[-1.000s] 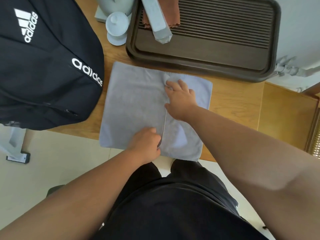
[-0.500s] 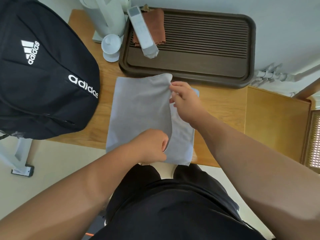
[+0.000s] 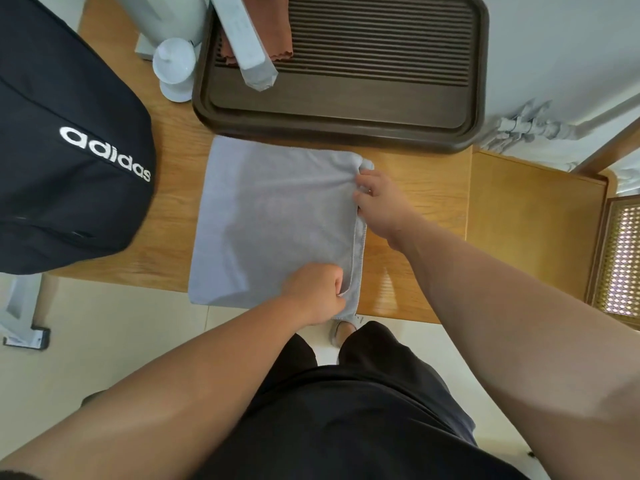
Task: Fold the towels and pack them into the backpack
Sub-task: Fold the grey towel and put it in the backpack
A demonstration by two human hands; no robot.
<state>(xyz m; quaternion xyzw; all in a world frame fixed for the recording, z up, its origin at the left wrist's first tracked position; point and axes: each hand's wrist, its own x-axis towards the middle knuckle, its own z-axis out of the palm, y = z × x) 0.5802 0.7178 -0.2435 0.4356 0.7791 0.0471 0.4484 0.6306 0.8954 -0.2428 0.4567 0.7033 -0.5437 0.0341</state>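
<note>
1. Nearest the person, the left hand (image 3: 317,289) is seen with its fingers curled. The near right corner of the grey towel (image 3: 273,220) is pinched in it, just at the front edge of the wooden table (image 3: 415,188).
2. The towel is laid flat and doubled. The upper layer's edge is drawn almost level with the stitched hem of the lower layer along the right side. Its near edge overhangs the table front. A soft, matte, limp cloth is suggested, with faint creases fanning from the far corner.
3. The far right corner is gripped by the right hand (image 3: 379,202), with the cloth bunched under thumb and fingers. The edge is judged to be tensioned between both hands so that the corners can be matched.
4. To the left, near the towel but apart from it, the black backpack (image 3: 69,133) is placed within reach. It is of smooth woven fabric with white lettering, and its opening cannot be seen.
5. Farthest, a dark ribbed tray (image 3: 346,136) is set just beyond the towel. It is loaded with a brown cloth (image 3: 280,36) and a long pale box (image 3: 247,46).
</note>
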